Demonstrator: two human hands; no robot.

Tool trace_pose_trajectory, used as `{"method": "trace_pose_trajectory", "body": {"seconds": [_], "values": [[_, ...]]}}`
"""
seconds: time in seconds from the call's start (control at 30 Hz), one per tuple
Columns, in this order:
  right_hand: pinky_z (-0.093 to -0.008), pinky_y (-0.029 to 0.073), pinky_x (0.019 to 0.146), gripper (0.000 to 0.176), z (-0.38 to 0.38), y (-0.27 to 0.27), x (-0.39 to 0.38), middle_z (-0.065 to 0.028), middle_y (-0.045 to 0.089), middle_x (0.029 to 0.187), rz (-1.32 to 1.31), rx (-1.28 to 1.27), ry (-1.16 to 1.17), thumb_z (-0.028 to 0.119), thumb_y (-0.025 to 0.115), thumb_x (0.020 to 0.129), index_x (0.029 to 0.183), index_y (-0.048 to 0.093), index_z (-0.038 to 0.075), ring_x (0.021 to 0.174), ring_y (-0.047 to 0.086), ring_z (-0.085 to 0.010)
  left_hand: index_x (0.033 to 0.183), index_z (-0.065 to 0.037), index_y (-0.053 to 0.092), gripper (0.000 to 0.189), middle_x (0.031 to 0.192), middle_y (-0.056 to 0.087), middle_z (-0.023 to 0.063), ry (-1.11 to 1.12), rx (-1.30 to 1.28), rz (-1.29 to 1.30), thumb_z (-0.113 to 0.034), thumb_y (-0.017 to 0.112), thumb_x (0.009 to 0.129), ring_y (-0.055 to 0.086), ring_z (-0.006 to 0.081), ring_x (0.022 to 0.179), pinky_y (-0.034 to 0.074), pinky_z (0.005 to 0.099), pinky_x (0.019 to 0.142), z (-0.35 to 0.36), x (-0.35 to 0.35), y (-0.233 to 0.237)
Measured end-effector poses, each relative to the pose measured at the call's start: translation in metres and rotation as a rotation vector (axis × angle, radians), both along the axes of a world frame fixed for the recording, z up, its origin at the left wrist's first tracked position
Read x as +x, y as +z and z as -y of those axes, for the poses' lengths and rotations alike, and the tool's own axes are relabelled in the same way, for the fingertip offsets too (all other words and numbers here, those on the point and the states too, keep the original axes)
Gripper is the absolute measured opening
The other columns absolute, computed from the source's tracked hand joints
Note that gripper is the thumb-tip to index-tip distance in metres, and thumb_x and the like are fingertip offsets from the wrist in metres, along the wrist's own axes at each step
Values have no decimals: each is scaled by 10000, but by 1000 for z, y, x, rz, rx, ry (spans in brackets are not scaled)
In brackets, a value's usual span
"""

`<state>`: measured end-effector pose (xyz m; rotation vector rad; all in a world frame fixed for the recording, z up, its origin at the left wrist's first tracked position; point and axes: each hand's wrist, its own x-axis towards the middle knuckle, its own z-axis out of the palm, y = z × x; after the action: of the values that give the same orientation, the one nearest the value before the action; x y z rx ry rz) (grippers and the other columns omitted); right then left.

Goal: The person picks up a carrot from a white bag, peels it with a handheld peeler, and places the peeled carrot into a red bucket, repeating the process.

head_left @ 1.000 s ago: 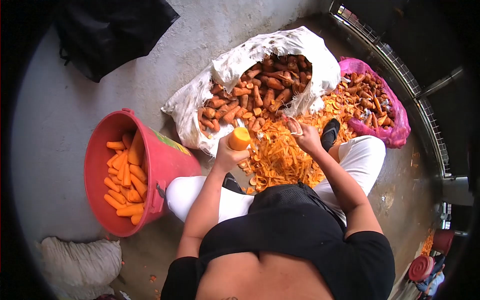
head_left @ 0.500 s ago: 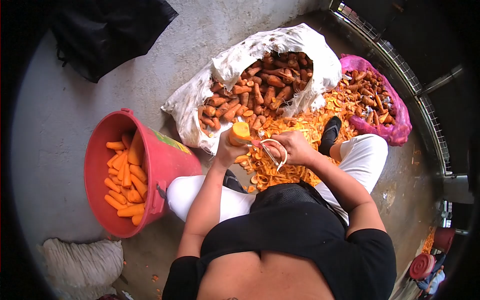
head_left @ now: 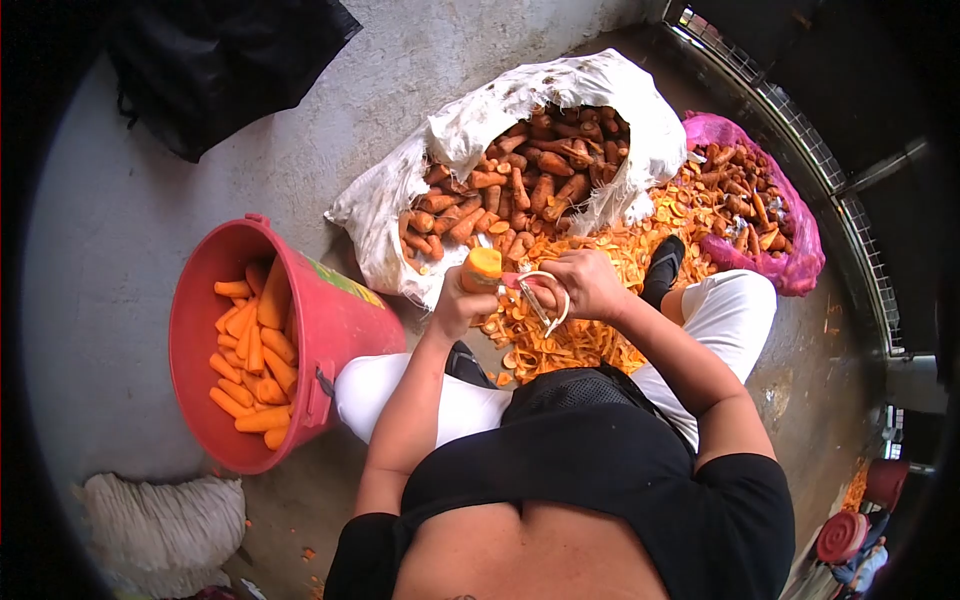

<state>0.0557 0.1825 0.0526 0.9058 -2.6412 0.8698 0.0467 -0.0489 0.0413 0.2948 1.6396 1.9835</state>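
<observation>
My left hand (head_left: pixel 458 302) is closed round a thick carrot (head_left: pixel 482 262), its pale orange end poking up above the fingers. My right hand (head_left: pixel 588 284) grips a white-framed peeler (head_left: pixel 566 302), whose reddish part reaches across to the carrot's side. Both hands are in front of my lap, over a heap of orange peelings (head_left: pixel 560 350) on the floor. Beyond them lies a white sack (head_left: pixel 400 165), torn open and full of unpeeled carrots (head_left: pixel 540 190).
At my left a tilted red bucket (head_left: pixel 350 320) holds peeled carrots (head_left: pixel 245 370). A pink sack (head_left: pixel 800 250) with carrot pieces sits at the far right. A pale sack (head_left: pixel 165 525) lies at lower left, and black cloth (head_left: pixel 220 70) hangs at upper left.
My right hand and the peeler have shifted slightly upward, with the peeler turned a little. My left hand keeps its hold on the carrot almost in place.
</observation>
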Motion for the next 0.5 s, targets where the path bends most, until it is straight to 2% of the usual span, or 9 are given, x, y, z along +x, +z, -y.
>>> {"method": "trace_pose_trajectory", "body": {"seconds": [0.1,0.3,0.5], "values": [[-408,408,437,273,-1,-3,-3,-104,555,532,20,28,-10,412,619,826,785,665,146,488,569,-298,816,20,611,235,570,510,-6,-33,107,105,-38,518,607,434,58,415,296,206,381,-1,-1,-12],[-412,420,450,286,-6,-8,-6,-115,568,552,80,8,-20,434,593,838,856,688,165,504,572,-318,954,17,565,374,621,507,34,-18,244,275,-61,521,591,423,82,409,338,206,381,-4,4,-18],[-423,422,461,317,-11,-14,-12,-129,572,574,95,52,-12,462,592,830,897,697,171,526,575,-325,937,1,559,353,620,496,35,-78,288,359,-63,535,590,412,93,414,350,213,381,-2,-2,-23]]}}
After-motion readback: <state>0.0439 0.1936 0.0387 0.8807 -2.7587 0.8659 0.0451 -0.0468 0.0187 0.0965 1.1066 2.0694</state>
